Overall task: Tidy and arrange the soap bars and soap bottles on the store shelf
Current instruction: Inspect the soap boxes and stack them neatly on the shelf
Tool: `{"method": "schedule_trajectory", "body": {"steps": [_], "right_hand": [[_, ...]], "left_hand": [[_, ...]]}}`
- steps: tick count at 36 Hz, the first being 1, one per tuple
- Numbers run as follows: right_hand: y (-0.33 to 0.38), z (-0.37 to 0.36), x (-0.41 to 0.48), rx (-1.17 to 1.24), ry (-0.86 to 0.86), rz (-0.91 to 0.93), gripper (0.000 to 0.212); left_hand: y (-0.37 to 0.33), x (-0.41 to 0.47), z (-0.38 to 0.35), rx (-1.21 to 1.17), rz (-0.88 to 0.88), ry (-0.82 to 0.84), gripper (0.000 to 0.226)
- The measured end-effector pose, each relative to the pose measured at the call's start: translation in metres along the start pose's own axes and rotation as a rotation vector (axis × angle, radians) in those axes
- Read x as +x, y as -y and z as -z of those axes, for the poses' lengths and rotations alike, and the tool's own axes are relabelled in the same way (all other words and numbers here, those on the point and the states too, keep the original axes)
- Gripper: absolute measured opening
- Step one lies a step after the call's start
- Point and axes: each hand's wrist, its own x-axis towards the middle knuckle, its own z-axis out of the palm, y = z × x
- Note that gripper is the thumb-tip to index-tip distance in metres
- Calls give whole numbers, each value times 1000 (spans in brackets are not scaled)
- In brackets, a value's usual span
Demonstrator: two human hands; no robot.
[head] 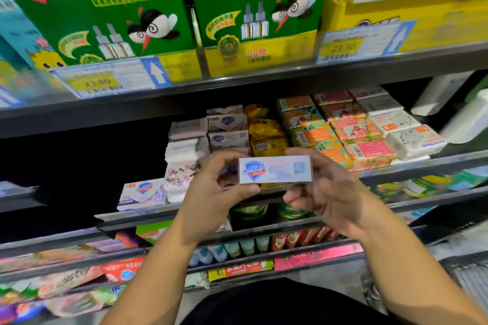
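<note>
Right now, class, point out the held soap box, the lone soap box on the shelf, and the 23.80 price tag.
Held soap box [276, 169], head view, front face centre.
Lone soap box [144, 192], head view, top face.
23.80 price tag [96, 82], head view, yellow panel.

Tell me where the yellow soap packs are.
Head view, mid soap shelf: the yellow soap packs sit between white shield-logo boxes on the left and orange boxes, behind the held soap box.
</note>
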Motion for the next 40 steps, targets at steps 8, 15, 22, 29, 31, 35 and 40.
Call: {"method": "schedule_trajectory", "body": {"steps": [8, 15, 22, 29, 31, 35, 40], "right_hand": [[-14, -4, 3, -506, -288, 115, 49], [-39, -14, 7, -617, -184, 33, 59], [-18, 8, -1, -457, -329, 134, 71], [5, -9, -6, -424, -278, 390, 89], [0, -20, -5, -588, -248, 402, 92], [-11, -34, -3, -730, -174, 366, 86], [-4, -18, -4, -761, -257, 381, 59]], "left_hand": [[-9, -3, -14, -264, -8, -110, 42], [-17, -2, -30, -137, -66, -54, 55], [-12, -2, -13, -50, -39, -77, 60], [-2, -9, -23, 148, 74, 122, 68], [0, -9, -31, 162, 105, 172, 69], [9, -8, -39, 182, 75, 239, 66], [12, -12, -22, 109, 166, 102, 70]]}}
